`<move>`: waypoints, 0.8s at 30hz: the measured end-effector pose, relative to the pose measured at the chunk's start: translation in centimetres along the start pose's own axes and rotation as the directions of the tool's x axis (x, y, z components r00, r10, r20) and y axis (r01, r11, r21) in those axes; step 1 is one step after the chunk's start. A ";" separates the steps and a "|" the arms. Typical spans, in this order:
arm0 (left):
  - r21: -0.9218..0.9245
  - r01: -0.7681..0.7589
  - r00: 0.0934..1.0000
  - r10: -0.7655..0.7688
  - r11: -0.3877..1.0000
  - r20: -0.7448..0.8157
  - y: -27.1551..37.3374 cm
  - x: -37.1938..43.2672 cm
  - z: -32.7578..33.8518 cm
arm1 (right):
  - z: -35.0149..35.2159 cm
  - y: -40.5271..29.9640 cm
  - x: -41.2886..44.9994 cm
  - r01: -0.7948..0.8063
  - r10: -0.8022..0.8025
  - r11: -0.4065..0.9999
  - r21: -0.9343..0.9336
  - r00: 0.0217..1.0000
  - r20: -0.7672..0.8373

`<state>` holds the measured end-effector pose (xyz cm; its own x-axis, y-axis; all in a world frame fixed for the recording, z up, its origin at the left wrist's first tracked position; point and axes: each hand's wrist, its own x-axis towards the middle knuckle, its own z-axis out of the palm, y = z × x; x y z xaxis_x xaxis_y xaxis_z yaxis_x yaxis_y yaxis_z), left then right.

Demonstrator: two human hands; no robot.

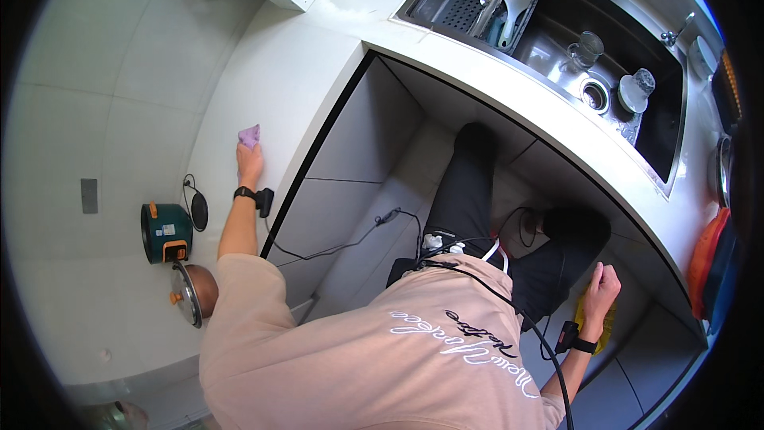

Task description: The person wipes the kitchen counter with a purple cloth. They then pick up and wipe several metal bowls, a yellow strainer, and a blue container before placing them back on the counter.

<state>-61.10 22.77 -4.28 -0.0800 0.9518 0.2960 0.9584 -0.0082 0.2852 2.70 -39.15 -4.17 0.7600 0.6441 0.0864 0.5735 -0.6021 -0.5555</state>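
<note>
My left hand (249,161) reaches out over the white countertop (280,80). It grips a crumpled purple cloth (249,135), which pokes out past the fingers onto the counter surface. On the right, my right hand (601,289) hangs low beside my leg with its fingers curled in, and nothing shows in it. A yellow object (606,327) appears behind the right wrist; what it is cannot be made out. Both wrists wear black straps with small devices.
A green cooker (167,233) and a brown pot with a glass lid (203,291) stand left. The sink (632,30) holds glasses, a white bowl (631,95) and a drain basket (444,9) with utensils. Orange and blue items (707,263) sit right. Cables (340,248) trail from my body.
</note>
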 end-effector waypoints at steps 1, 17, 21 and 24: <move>0.000 -0.003 1.000 0.003 1.000 0.006 1.5 0.0 0.6 | -0.1 -0.1 0.0 0.014 -0.014 1.000 -0.010 1.000 -0.003; -0.409 -0.403 0.842 0.507 0.819 0.185 40.0 5.3 12.6 | -3.5 1.5 -5.8 -0.156 0.150 0.985 -0.068 0.986 -0.077; -0.413 -0.628 0.701 0.710 0.660 0.069 43.0 0.9 12.2 | -3.4 1.7 -6.0 -0.146 0.139 0.987 -0.061 0.985 -0.100; -0.429 -0.697 0.604 0.793 0.575 0.081 43.7 -1.6 11.8 | -3.2 1.4 -5.0 -0.129 0.125 0.990 -0.054 0.989 -0.073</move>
<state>-15.81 24.52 -3.08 0.7338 0.5931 0.3314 0.4890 -0.7997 0.3483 0.62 -44.69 -2.74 0.8460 0.5276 0.0769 0.4863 -0.7045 -0.5169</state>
